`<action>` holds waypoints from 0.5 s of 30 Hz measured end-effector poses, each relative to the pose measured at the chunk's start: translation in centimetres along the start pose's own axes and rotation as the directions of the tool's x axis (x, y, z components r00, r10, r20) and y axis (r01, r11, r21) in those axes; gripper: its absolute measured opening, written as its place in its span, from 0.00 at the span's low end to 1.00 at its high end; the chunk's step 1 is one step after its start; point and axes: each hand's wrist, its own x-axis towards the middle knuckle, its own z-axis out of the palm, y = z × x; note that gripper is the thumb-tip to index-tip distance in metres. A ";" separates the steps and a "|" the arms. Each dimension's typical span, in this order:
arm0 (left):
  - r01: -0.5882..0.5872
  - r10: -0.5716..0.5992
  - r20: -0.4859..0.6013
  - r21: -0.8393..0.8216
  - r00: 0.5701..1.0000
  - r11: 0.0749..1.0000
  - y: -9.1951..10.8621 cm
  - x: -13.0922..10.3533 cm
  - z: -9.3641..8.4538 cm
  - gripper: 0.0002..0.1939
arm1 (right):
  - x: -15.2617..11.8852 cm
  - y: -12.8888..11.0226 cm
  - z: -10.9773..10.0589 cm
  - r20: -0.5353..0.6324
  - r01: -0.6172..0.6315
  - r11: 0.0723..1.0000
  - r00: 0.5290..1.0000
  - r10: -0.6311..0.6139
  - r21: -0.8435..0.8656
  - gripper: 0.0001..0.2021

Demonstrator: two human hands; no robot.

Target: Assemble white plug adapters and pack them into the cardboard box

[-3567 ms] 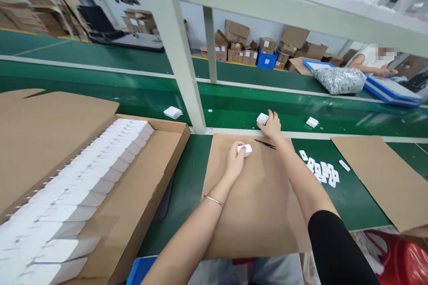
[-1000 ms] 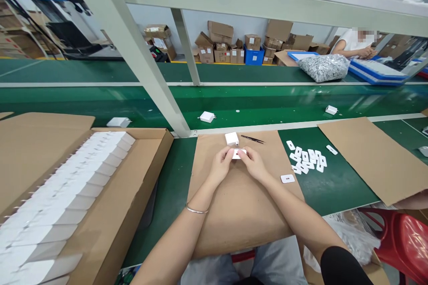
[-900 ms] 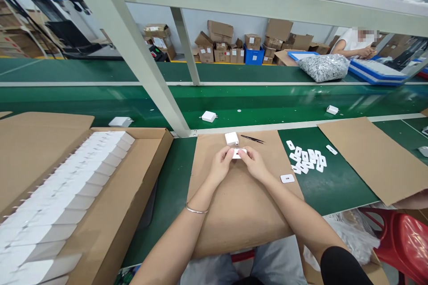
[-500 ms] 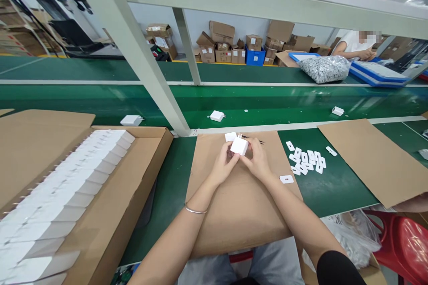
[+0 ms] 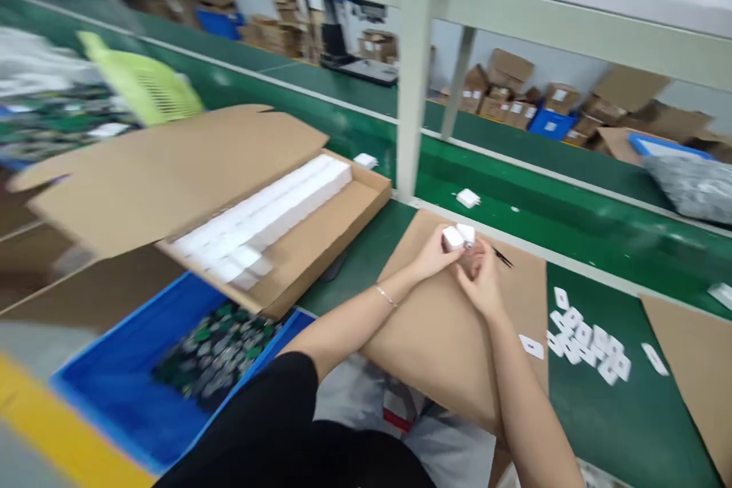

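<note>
My left hand (image 5: 435, 253) has its fingers around a white charger block (image 5: 452, 238), above the cardboard sheet (image 5: 440, 320). Just behind and right of that block is a second white block (image 5: 466, 232). My right hand (image 5: 481, 274) is beside them with thumb and fingers apart, near the held block's right side; nothing shows between its fingers. Black tweezers (image 5: 503, 258) rest at the sheet's back edge. One white flat plate (image 5: 531, 346) lies at the sheet's right edge, and several more plates (image 5: 583, 337) are scattered on the green table.
An open carton (image 5: 320, 259) with rows of white blocks stands on the left, above a blue bin (image 5: 131, 366) of small parts. A metal post (image 5: 410, 91) rises behind the sheet. Another white block (image 5: 468, 198) lies beyond the table edge.
The view has swung left, bringing the blue bin and a green basket into sight. My right hand has come off the held block, which is now in my left hand.
</note>
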 end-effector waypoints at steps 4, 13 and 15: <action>-0.084 0.102 -0.188 0.103 0.977 0.991 5.2 -0.5 -2.1 0.19 | 1.3 1.8 0.1 -0.039 -0.064 0.994 0.997 0.067 0.084 0.35; 0.118 0.274 -0.334 0.802 0.902 0.586 14.7 -10.4 -17.3 0.28 | 1.6 2.7 0.4 -0.075 -0.178 0.979 0.980 0.186 0.103 0.27; 0.257 0.202 -0.379 0.853 0.903 0.453 14.4 -11.7 -21.1 0.31 | 1.6 2.7 0.3 -0.068 -0.175 0.983 0.982 0.178 0.045 0.23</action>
